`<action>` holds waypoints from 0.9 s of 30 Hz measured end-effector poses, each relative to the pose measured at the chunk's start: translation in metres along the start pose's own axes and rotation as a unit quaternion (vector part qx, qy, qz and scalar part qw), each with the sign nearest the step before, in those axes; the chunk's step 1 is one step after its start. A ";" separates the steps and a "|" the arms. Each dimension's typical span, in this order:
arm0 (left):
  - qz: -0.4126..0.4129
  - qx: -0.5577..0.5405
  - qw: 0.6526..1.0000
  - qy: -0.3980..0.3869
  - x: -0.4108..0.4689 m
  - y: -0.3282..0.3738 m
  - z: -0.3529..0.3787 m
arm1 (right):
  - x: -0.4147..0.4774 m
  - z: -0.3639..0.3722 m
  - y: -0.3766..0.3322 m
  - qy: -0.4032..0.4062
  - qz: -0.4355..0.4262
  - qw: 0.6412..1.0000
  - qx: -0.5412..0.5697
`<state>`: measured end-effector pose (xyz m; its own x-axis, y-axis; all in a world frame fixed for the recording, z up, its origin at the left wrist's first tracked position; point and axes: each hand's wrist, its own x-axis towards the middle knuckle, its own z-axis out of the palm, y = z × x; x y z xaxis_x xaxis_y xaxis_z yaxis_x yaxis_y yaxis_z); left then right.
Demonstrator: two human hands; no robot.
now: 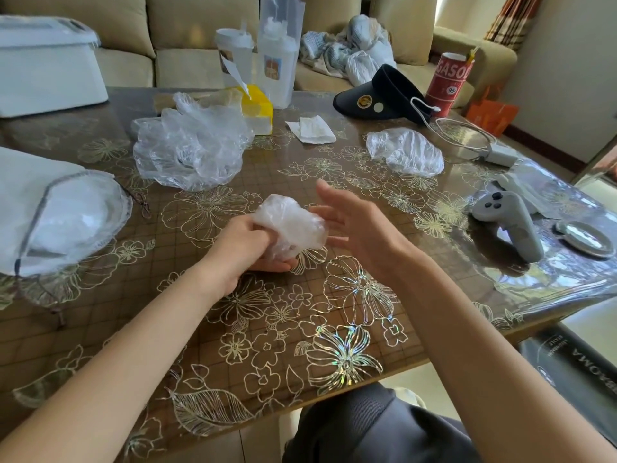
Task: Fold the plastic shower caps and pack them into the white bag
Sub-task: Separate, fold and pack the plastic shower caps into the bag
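The left hand [245, 252] grips a folded shower cap [292, 225], a small bundle of clear plastic. It is held just above the worktop [300, 345], near the middle. The fingers are curled around the lower left part of the bundle. The right hand [354, 225] is open, with straight fingers a little spread and the palm turned toward the bundle. Its fingertips are just beside the plastic on the right side.

The white bag [40, 202] lies at the left edge of the worktop, well apart from both hands. Its mouth is open toward the middle and a dark drawstring [35, 215] runs around the rim. Something pale shows inside the mouth, perhaps plastic caps, but the view there is too washed out to be sure.

Behind the hands, a loose pile of unfolded caps [187, 152] rests on the worktop. One single cap [404, 150] lies alone further to the right. Between these two lies a small white paper [310, 128].

A yellow tissue box [257, 110] stands behind the pile. On the right side are a black visor [384, 95], a red can [449, 78], a white charger [500, 155] with its cable, and a grey controller [510, 218].
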<state>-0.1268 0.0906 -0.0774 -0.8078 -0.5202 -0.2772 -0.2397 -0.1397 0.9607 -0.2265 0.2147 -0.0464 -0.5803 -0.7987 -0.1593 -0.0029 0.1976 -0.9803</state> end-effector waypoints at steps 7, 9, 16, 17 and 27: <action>0.023 0.072 0.997 -0.002 -0.003 -0.001 0.001 | 0.003 0.012 0.006 0.070 -0.009 0.976 -0.207; 0.006 0.074 0.997 -0.036 -0.004 0.002 -0.001 | 0.003 0.003 0.009 0.076 -0.009 0.981 -0.181; -0.084 -0.066 0.980 -0.166 -0.007 0.007 -0.001 | 0.008 0.002 0.017 0.145 -0.098 0.961 -0.212; -0.092 -0.102 0.974 -0.180 -0.007 0.007 -0.001 | 0.009 0.005 0.018 0.157 -0.122 0.955 -0.221; -0.047 -0.169 0.970 -0.170 0.005 0.008 -0.020 | 0.015 0.018 0.014 0.094 -0.197 0.913 -0.345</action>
<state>-0.1221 0.0701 -0.0712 -0.9359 -0.1915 -0.2956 -0.1764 -0.4717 0.8640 -0.2200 0.1955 -0.0648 -0.5523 -0.7863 0.2770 -0.7166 0.2780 -0.6397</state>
